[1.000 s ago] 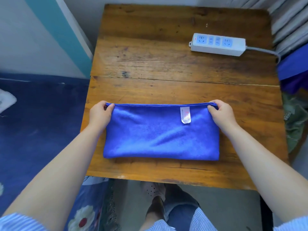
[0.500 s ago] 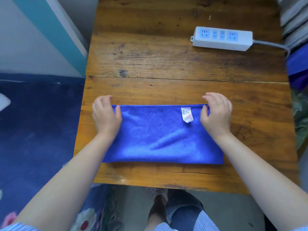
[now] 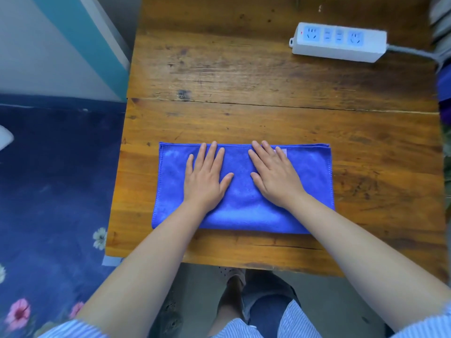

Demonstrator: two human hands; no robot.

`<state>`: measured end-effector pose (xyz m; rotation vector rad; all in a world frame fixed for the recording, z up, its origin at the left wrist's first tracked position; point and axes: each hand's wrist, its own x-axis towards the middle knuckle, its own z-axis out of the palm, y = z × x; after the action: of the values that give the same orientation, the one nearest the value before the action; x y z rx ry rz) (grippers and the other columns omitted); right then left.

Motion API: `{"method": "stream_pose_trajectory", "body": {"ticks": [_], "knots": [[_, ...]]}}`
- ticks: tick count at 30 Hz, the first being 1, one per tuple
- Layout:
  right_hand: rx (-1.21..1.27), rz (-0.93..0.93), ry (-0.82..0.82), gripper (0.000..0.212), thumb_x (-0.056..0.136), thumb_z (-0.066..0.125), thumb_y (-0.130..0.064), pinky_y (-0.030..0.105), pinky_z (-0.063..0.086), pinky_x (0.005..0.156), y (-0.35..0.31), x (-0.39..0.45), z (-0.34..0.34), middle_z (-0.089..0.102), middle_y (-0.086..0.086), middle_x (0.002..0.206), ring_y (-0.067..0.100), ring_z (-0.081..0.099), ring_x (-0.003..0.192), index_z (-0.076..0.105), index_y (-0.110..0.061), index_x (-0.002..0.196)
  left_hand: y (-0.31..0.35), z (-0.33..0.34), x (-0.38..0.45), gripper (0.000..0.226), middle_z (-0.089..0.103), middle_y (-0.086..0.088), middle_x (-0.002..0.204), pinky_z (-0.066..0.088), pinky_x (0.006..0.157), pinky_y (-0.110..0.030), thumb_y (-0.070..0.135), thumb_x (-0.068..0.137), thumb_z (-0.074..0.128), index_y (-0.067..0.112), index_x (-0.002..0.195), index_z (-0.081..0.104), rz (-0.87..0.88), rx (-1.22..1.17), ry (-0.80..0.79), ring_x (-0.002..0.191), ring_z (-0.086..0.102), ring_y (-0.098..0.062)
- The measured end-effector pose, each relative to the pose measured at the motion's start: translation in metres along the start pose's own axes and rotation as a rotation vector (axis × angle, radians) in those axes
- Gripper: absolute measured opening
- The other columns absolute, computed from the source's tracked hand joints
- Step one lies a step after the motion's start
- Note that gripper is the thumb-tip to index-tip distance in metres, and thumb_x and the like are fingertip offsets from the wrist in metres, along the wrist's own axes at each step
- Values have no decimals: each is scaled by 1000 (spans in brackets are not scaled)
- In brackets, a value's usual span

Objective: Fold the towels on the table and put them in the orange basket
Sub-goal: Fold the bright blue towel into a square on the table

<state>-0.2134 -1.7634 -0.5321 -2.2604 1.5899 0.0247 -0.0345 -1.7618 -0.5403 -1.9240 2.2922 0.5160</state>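
A blue towel [image 3: 314,181], folded into a long rectangle, lies flat near the front edge of the wooden table [image 3: 244,76]. My left hand [image 3: 205,176] lies flat on the towel's left-centre with its fingers straight and spread. My right hand [image 3: 274,174] lies flat on the towel's right-centre, fingers straight, partly covering the towel's small white label [image 3: 283,151]. No orange basket is in view.
A white power strip [image 3: 339,42] with a grey cable lies at the table's far right. A dark blue flowered cloth [image 3: 53,191] is to the left of the table. More fabric shows at the right edge [image 3: 445,86]. My legs and feet are below the table's front edge.
Both hands let go of the towel's far corners, moved inward toward the middle and now lie flat on top of it. The towel stays folded in place.
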Motion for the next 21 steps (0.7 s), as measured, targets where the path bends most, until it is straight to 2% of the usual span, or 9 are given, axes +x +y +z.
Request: {"method": "stream_pose_trajectory", "body": {"ticks": [2, 5, 8, 11, 14, 16, 18, 21], "knots": [[-30, 33, -7, 56, 95, 36, -33, 36, -4, 116, 2, 1, 5, 9, 2, 155, 22, 5, 144, 16, -14, 144, -6, 1, 2, 65, 1, 5, 157, -8, 113, -37, 51, 93, 31, 24, 147, 8, 5, 23, 4, 144, -4, -16], [-61, 93, -10, 57, 95, 36, -38, 34, -8, 114, 3, -2, 4, 7, 0, 155, 22, 2, 144, 15, -18, 145, -15, 0, 4, 65, 1, 5, 157, -8, 113, -36, 52, 92, 31, 27, 147, 7, 10, 36, -8, 144, -5, -17], [-68, 177, 8, 59, 94, 35, -40, 32, -7, 114, 14, -11, 2, 7, 3, 155, 23, 2, 144, 13, -17, 145, -33, -4, 5, 65, 2, 1, 157, -7, 113, -35, 52, 92, 33, 26, 147, 8, -55, 19, -1, 144, -4, -19], [-81, 271, 0, 67, 86, 21, -46, 30, -7, 114, 30, -25, -4, 6, 3, 155, 20, 2, 144, 11, -15, 145, -55, -9, -1, 66, 3, -2, 157, -2, 114, -37, 50, 92, 35, 23, 147, 11, -116, 18, 18, 144, -3, -20], [-86, 332, 4, 72, 83, 16, -50, 33, -3, 114, 44, -36, -8, 8, 5, 155, 21, 4, 144, 13, -13, 145, -72, -13, -6, 67, 0, -5, 157, 4, 114, -42, 51, 92, 34, 21, 147, 10, -184, 24, -3, 144, -1, -21], [-83, 395, 6, 68, 89, 22, -50, 38, -1, 114, 52, -40, -9, 7, 5, 155, 22, 3, 144, 13, -12, 145, -78, -17, -6, 67, -2, -7, 157, 4, 115, -44, 51, 92, 32, 21, 147, 7, -245, -2, -36, 144, -3, -21], [-30, 505, 31, 61, 95, 32, -39, 43, 0, 115, 60, -43, -12, 5, 7, 156, 25, 1, 144, 11, -11, 145, -81, -24, -9, 67, -3, -11, 156, 2, 115, -47, 50, 93, 32, 21, 147, 6, -299, -15, -37, 144, -6, -24], [7, 610, 84, 61, 95, 33, -34, 46, -1, 115, 56, -53, -18, 5, 11, 155, 28, -1, 143, 10, -7, 145, -68, -28, -25, 67, -2, -16, 155, 0, 114, -47, 43, 93, 38, 13, 147, 11, -228, 28, 75, 144, -5, -29]]}}
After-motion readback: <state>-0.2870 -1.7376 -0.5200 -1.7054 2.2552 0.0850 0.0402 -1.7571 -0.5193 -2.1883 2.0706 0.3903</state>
